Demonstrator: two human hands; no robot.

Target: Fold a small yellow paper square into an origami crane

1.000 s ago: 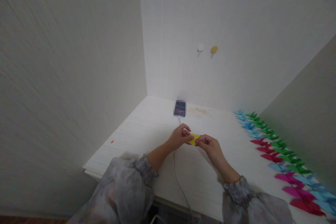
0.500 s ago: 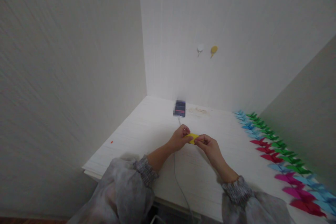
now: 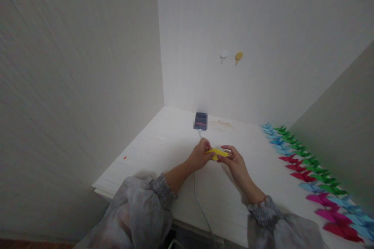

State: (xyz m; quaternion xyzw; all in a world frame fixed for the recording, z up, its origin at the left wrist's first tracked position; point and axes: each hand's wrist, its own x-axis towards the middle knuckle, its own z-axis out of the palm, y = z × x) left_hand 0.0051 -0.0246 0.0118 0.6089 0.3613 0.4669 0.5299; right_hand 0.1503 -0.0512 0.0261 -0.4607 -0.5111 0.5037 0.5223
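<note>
A small piece of folded yellow paper (image 3: 217, 153) is held up between my two hands, above the middle of the white table. My left hand (image 3: 201, 155) pinches its left end between thumb and fingers. At the other end, my right hand (image 3: 235, 162) has its thumb on the lower edge, with the index finger raised off the paper and the other fingers behind it. The fingers partly cover both ends of the paper.
Rows of folded paper cranes (image 3: 311, 169) in several colours line the table's right side. A phone (image 3: 200, 121) rests near the back wall, its cable (image 3: 196, 194) running under my hands to the front edge. Two hooks (image 3: 239, 56) are on the wall. An orange scrap (image 3: 125, 158) lies at left.
My right index finger has lifted off the yellow paper, and the fingers have spread. More of the paper's right end now shows. My left hand keeps its pinch.
</note>
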